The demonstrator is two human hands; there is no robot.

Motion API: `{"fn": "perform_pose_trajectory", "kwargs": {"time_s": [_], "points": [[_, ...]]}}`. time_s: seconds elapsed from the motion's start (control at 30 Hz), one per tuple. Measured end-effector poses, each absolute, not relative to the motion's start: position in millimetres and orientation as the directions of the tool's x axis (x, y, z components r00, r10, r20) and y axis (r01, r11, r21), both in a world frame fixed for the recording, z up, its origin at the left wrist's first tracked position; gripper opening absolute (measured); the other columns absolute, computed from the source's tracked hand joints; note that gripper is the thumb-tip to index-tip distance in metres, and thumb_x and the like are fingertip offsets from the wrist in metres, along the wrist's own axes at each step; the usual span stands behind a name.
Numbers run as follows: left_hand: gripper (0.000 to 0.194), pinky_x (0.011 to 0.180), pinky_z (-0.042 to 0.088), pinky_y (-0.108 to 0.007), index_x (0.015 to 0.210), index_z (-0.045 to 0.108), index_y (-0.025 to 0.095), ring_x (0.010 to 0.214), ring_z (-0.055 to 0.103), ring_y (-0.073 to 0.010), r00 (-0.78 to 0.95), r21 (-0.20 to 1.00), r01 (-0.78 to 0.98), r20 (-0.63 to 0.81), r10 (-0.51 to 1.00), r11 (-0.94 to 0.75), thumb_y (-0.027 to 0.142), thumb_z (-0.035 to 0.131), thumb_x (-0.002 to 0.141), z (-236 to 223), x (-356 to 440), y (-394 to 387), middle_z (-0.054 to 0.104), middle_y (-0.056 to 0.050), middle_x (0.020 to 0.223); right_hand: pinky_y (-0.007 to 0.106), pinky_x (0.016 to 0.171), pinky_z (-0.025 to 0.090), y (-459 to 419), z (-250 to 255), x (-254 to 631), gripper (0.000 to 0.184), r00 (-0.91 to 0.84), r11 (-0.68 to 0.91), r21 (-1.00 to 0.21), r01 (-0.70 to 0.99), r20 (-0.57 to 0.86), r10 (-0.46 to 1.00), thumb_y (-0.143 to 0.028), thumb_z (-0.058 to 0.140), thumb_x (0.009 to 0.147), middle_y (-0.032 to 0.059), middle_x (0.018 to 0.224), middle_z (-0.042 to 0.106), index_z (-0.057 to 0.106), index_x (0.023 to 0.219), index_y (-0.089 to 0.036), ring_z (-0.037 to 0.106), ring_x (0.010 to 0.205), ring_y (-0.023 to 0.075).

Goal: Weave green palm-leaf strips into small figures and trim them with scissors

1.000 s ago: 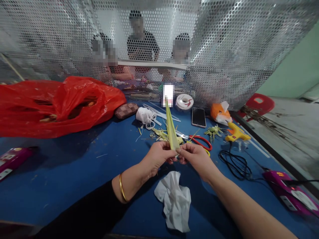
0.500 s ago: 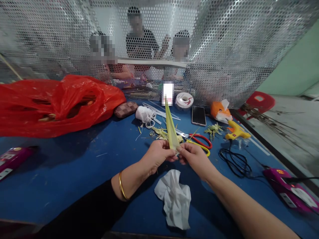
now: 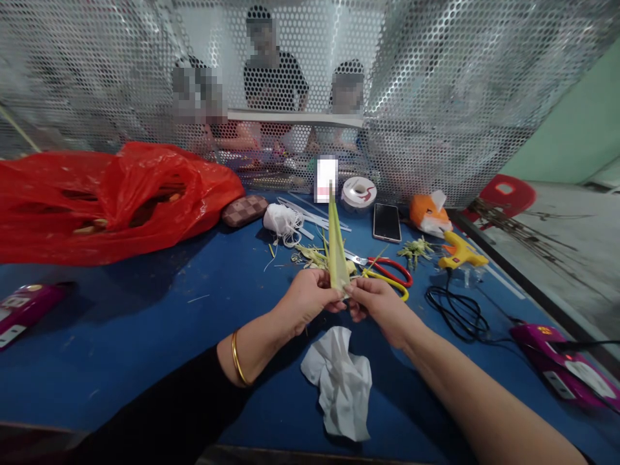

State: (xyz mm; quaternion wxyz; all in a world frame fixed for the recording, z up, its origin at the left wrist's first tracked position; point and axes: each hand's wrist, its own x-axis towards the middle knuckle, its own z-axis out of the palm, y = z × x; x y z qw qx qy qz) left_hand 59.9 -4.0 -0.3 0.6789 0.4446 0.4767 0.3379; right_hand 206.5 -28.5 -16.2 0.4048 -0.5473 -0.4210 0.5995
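A long, pointed yellow-green leaf [image 3: 338, 248] stands up between my hands, its narrow tip pointing away from me. My left hand [image 3: 312, 296] pinches the wide lower end from the left, thumb on top. From the right, my right hand [image 3: 375, 300] grips the same end between thumb and fingers. Just beyond the hands lie scissors [image 3: 387, 271] with red and yellow handles, partly behind my right hand. Leaf scraps [image 3: 312, 257] are scattered behind the leaf. Nearer to me a crumpled white tissue [image 3: 339, 384] rests on the blue table [image 3: 159, 342].
At left are a red plastic bag [image 3: 194, 194] and a purple power strip [image 3: 29, 310]. White string [image 3: 282, 221], a ribbon roll [image 3: 359, 192] and a phone [image 3: 387, 223] lie farther back. A yellow glue gun [image 3: 460, 252] and its cord are right. People sit behind perforated mesh.
The leaf's tip has swung slightly to the right, and the leaf stands more upright. Both hands keep their hold in nearly the same place. A person behind the mesh has lowered a raised hand.
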Motion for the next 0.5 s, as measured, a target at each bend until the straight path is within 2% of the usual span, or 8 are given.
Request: {"fn": "perform_pose_trajectory", "kwargs": {"time_s": [0.13, 0.3, 0.4, 0.5], "points": [[0.015, 0.050, 0.050, -0.019, 0.078, 0.067, 0.007, 0.049, 0.061, -0.0083, 0.316, 0.929, -0.031, -0.342, 0.885, 0.370, -0.003, 0.065, 0.068, -1.4, 61.3, -3.6, 0.067, -0.003, 0.065, 0.022, 0.046, 0.042, -27.7, -14.5, 206.7, 0.039, -0.076, -0.336, -0.940, -0.051, -0.332, 0.940, -0.049, 0.077, 0.059, -0.0045, 0.051, 0.052, 0.054, 0.060, -0.017, 0.050, 0.044, 0.0080], [0.017, 0.051, 0.051, -0.020, 0.088, 0.068, 0.008, 0.051, 0.062, -0.0088, 0.323, 0.929, -0.007, -0.349, 0.880, 0.371, 0.003, 0.065, 0.072, 0.2, 60.7, -3.4, 0.069, -0.004, 0.072, 0.023, 0.049, 0.042, -26.9, -11.1, 208.6, 0.041, -0.066, -0.316, -0.947, -0.050, -0.313, 0.948, -0.052, 0.077, 0.058, -0.0049, 0.052, 0.053, 0.054, 0.063, -0.018, 0.050, 0.044, 0.0083], [0.015, 0.050, 0.049, -0.018, 0.088, 0.070, 0.009, 0.050, 0.061, -0.0083, 0.322, 0.935, 0.007, -0.339, 0.884, 0.356, 0.006, 0.064, 0.074, 1.4, 60.9, -3.6, 0.068, -0.003, 0.069, 0.025, 0.052, 0.042, -26.3, -11.8, 210.1, 0.039, -0.081, -0.248, -0.969, 0.021, -0.249, 0.965, -0.051, 0.074, 0.062, -0.0040, 0.054, 0.053, 0.053, 0.063, -0.018, 0.051, 0.048, 0.0098], [0.010, 0.052, 0.049, -0.019, 0.080, 0.069, 0.010, 0.050, 0.059, -0.0074, 0.282, 0.960, 0.000, -0.269, 0.921, 0.280, 0.005, 0.063, 0.074, -0.5, 62.3, -4.0, 0.066, -0.001, 0.066, 0.025, 0.053, 0.038, -26.3, -15.5, 210.7, 0.033, -0.067, -0.100, -0.978, 0.181, -0.114, 0.991, -0.048, 0.067, 0.071, -0.0031, 0.056, 0.053, 0.051, 0.064, -0.020, 0.049, 0.051, 0.0118]]}}
